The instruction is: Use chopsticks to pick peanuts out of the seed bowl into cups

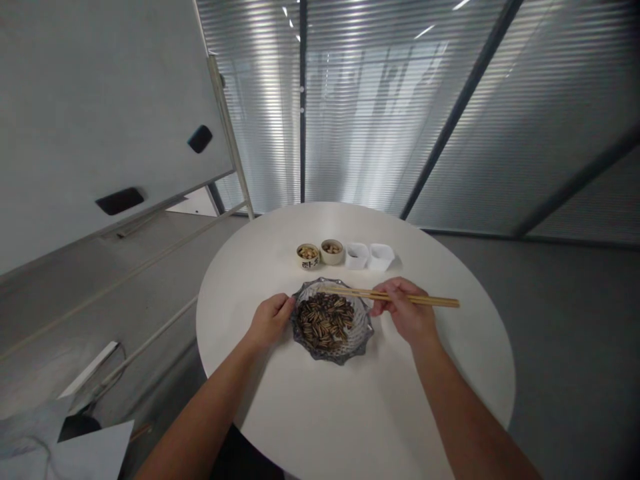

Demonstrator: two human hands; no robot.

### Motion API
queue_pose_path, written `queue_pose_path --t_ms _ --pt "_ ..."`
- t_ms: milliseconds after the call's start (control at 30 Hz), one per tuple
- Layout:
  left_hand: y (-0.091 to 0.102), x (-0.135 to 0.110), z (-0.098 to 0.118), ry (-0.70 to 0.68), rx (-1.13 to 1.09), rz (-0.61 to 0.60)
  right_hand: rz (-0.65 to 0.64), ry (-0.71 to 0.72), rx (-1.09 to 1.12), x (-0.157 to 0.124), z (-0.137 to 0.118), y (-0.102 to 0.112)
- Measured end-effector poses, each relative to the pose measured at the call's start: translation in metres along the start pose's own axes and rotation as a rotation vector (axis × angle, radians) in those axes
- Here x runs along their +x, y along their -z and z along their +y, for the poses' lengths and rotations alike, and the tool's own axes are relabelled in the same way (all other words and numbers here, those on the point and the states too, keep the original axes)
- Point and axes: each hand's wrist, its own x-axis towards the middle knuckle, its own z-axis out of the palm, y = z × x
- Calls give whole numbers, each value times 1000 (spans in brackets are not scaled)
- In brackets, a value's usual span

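Note:
A scalloped glass bowl [361,333] sits on the round white table, filled with striped sunflower seeds [325,321]. My left hand [273,320] grips the bowl's left rim, thumb against its edge. In my right hand [404,308] is a pair of wooden chopsticks [433,301], held nearly level. Their tips reach over the far part of the bowl, above the seeds; whether anything is between the tips is too small to tell. Behind the bowl stand a small cup with lettering [309,264], holding pale pieces, and a plain beige cup [332,257] with nut-like pieces.
Right of the cups are two white plastic containers, one [357,261] with something dark inside and another [381,263] beside it. The table [320,413] has a rounded edge. A whiteboard [110,100] on a frame stands to the left, glass partitions [370,120] behind.

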Motion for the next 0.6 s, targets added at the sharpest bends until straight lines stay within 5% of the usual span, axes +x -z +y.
queue_pose_path --t_ms 200,600 --pt "1 0 1 -9 6 -8 -187 -54 -161 -8 0 1" --pt "1 0 0 -15 -13 1 -226 -80 -262 -13 1 -12"
